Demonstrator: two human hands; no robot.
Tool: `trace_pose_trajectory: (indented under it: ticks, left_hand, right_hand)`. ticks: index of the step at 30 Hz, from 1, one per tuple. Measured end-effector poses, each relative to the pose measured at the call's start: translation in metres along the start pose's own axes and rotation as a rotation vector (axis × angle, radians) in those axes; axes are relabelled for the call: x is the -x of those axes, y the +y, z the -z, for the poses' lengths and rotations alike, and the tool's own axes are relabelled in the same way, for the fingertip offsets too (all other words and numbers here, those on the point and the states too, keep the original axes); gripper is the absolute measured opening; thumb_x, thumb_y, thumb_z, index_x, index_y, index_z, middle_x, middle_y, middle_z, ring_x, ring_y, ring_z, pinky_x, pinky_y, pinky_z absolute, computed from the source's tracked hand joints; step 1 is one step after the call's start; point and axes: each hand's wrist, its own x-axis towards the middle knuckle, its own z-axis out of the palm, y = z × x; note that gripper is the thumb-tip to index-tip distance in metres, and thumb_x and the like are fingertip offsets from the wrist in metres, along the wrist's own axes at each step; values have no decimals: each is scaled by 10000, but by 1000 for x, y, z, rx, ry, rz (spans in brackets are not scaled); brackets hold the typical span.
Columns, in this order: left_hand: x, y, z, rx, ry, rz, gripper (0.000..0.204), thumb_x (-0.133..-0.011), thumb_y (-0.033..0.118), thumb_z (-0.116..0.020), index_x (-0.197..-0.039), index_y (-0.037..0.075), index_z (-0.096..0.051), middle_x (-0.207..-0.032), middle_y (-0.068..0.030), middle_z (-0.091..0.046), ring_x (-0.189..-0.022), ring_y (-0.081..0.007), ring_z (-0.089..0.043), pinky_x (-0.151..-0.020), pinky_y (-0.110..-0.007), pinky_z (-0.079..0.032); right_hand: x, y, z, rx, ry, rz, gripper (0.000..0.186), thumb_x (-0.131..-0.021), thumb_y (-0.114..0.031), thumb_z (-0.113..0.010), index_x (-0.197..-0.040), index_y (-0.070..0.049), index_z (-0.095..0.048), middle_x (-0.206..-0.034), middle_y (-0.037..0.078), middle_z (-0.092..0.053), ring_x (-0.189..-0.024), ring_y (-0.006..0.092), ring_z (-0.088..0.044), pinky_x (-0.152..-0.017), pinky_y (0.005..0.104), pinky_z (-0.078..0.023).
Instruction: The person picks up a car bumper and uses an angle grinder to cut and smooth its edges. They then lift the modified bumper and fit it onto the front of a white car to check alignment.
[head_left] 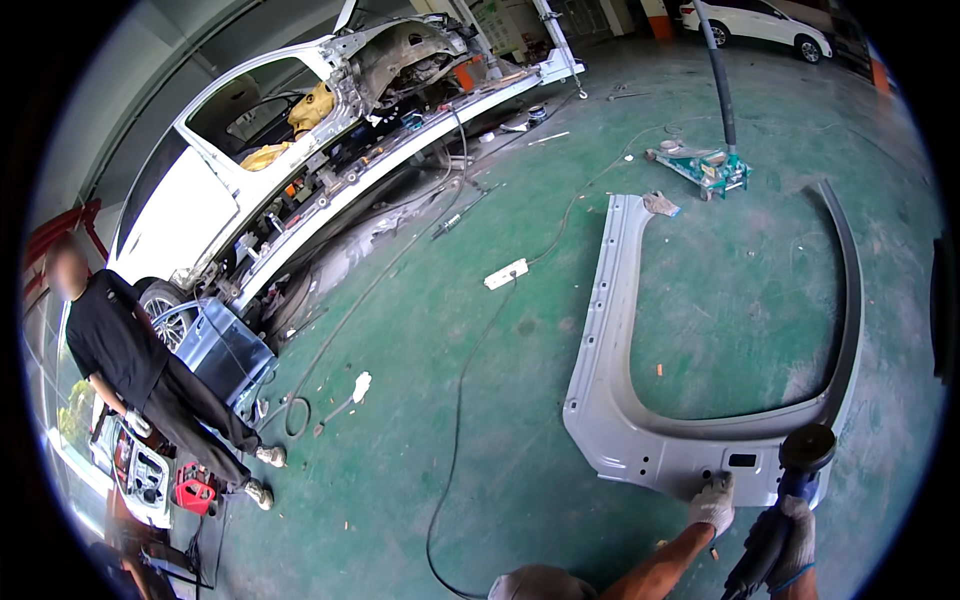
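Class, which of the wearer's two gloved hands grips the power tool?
The right hand, wrapped around the power tool. The left hand holds no visible tool; it is at the near edge of the grey panel.

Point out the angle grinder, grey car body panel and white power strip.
Angle grinder [798, 486], head view: blue housing.
Grey car body panel [625, 435], head view: lower-left corner.
White power strip [506, 274], head view: top face.

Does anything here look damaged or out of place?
Yes: the white car body is stripped at one end, exposing inner metalwork. A crumpled cloth lies by the grey panel, and a dark cable crosses the floor, perhaps a trip hazard.
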Motion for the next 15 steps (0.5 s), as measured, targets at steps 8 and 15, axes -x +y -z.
trace_pose_trajectory:
  ticks: [8, 15]
  left_hand:
    - [-3, 3, 2, 0, -11, 11, 656, -950, 296, -612, -1554, 127, -419, -1320, -147, -601, -1168, -315, -652, -896, -463, -571]
    - [-2, 3, 4, 25, -39, 20, 665, -956, 295, -608, -1565, 127, -399, -1358, -159, -593, -1209, -326, -643, -927, -466, -573]
  right_hand:
    - [-6, -1, 8, -6, -49, -11, 487, -717, -473, -734, -847, -11, -652, -666, 136, -639, -566, 307, -640, -573, 424, -579]
    - [-2, 4, 2, 3, 2, -18, 484, -720, -474, -737, -839, -12, -652, -667, 139, -639, -567, 309, -639, -577, 428, -580]
